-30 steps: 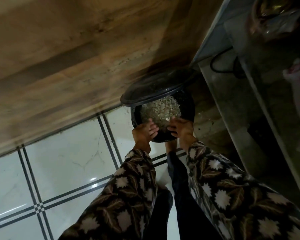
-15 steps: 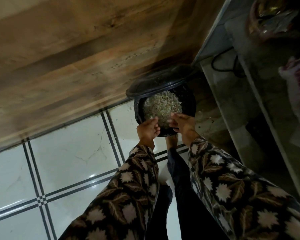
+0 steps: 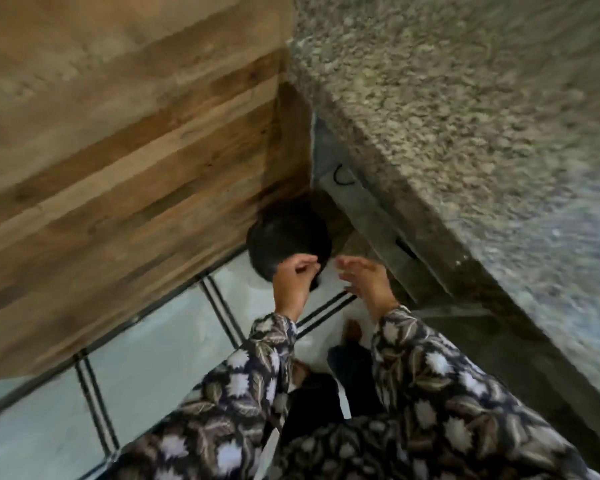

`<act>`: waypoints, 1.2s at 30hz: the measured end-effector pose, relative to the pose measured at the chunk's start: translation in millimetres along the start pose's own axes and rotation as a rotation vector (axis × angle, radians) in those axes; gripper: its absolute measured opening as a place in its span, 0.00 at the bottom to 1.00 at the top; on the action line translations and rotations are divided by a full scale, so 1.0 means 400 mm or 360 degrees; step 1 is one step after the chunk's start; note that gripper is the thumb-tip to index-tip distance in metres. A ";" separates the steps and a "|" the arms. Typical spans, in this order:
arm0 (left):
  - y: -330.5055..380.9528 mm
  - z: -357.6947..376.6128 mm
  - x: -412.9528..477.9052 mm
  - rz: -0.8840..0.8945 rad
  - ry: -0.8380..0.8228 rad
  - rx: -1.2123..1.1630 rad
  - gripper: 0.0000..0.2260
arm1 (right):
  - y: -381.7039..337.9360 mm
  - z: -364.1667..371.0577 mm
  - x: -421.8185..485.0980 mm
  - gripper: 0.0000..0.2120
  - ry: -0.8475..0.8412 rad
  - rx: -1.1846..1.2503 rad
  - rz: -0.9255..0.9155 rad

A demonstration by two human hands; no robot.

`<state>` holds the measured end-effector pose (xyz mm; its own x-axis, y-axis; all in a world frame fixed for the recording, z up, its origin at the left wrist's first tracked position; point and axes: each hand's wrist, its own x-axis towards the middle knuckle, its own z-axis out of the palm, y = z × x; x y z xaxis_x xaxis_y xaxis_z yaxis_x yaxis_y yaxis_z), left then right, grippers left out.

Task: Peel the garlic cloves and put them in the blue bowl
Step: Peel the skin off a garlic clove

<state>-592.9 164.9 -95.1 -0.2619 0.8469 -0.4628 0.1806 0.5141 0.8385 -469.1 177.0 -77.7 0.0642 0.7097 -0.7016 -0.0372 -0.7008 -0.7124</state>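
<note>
– Left hand (image 3: pixel 297 284) is curling its fingers in; blur, can't tell if it's pinching anything. Right hand (image 3: pixel 364 285) is hanging loose, fingers apart, carrying nothing.
– Garlic? Blue bowl?
– Neither is showing. Black bin (image 3: pixel 284 237) is sitting just ahead on tiled floor (image 3: pixel 153 341), in corner between wood panel (image 3: pixel 118 150) and granite counter (image 3: pixel 465 116). Left hand is overlapping its near rim, so nearer; right is hovering beside, apart.
– Guessing bowl's sitting up top. Turning needed.
</note>
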 end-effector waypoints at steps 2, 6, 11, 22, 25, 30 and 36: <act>0.069 0.067 -0.041 0.0141 -0.0146 0.0041 0.04 | -0.020 -0.090 -0.067 0.08 0.0083 0.0108 -0.0124; 0.198 0.240 -0.136 0.0316 -0.0440 0.0011 0.05 | -0.037 -0.283 -0.176 0.10 0.0260 0.0164 -0.0414; 0.243 0.512 -0.316 0.0492 -0.0705 0.0008 0.06 | 0.020 -0.619 -0.321 0.14 0.0769 0.0219 -0.0650; 0.221 1.101 -0.671 0.1396 -0.1060 0.0961 0.14 | 0.337 -1.333 -0.616 0.15 0.2039 -0.0493 -0.0343; 0.209 1.149 -0.683 0.1719 -0.1089 0.1290 0.10 | 0.380 -1.388 -0.637 0.19 0.1921 -0.0673 -0.0212; 0.243 1.127 -0.724 0.1943 -0.0950 0.1052 0.07 | 0.435 -1.423 -0.639 0.20 0.1761 -0.0644 -0.0077; 0.441 1.239 -0.759 0.1997 -0.0853 0.0780 0.07 | 0.448 -1.435 -0.628 0.17 0.1806 -0.0623 -0.0112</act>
<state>-11.8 65.9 50.9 0.6690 0.6577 0.3462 0.3489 -0.6892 0.6350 80.6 -168.3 -18.4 0.9026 0.4173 -0.1053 0.2943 -0.7770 -0.5565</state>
